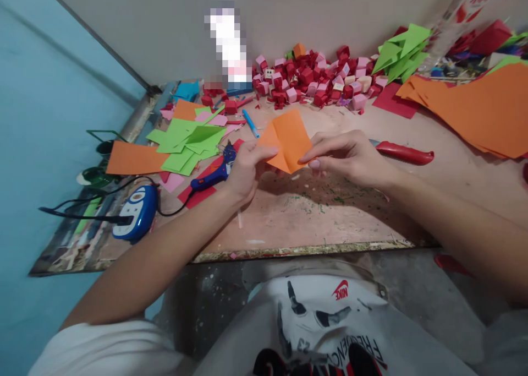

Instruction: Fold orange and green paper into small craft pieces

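Observation:
A small orange piece of paper [291, 136] with a crease down its middle is held above the table between both hands. My left hand [249, 169] grips its left side, thumb on top and fingers underneath. At the lower right edge, my right hand [344, 156] pinches the paper between thumb and fingertips. A blue glue gun [212, 176] lies just left of my left hand, partly hidden by it. Beyond the paper is a blue pen [250, 124]. Past my right hand rests a red-handled cutting tool [404, 152], its front end partly covered by the hand.
Small red and pink paper cubes [307, 78] are heaped at the back. Green paper pieces [190, 142] lie left, large orange sheets [474, 109] right. A blue power adapter [138, 212] with a black cable stands at the left. The table's front edge [305, 250] is near my body.

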### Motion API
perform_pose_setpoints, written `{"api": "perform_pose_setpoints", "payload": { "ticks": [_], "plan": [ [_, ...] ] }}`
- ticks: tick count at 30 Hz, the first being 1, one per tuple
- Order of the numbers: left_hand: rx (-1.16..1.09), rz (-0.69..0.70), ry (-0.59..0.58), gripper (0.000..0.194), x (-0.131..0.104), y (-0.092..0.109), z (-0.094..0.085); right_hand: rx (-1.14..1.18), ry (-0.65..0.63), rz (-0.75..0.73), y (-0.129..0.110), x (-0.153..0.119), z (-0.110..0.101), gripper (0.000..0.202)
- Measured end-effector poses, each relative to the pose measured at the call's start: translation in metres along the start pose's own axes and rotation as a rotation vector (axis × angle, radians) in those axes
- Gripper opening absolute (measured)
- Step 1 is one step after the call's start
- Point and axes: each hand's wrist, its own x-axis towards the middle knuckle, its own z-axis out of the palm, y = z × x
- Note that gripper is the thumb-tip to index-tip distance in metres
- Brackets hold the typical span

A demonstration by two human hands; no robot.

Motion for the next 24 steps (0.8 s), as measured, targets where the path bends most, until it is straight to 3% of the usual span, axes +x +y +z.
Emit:
{"api": "perform_pose_setpoints", "payload": {
  "ticks": [8,18,21,24],
  "plan": [
    [0.171,0.112,-0.096,0.026,-0.003,-0.005,-0.002,0.192,0.097,0.126,0.014,-0.001,0.001,0.024],
    [0.007,-0.026,0.034,0.023,-0.004,0.005,0.005,0.058,-0.028,0.113,0.007,0.003,-0.017,0.015],
    [0.021,-0.038,-0.008,0.023,-0.004,0.004,0.003,0.066,-0.059,0.116,0.009,0.003,-0.016,0.015],
    [0.072,-0.024,-0.078,0.024,-0.004,-0.001,0.001,0.115,-0.003,0.146,0.012,0.002,-0.009,0.021]
  ]
}}
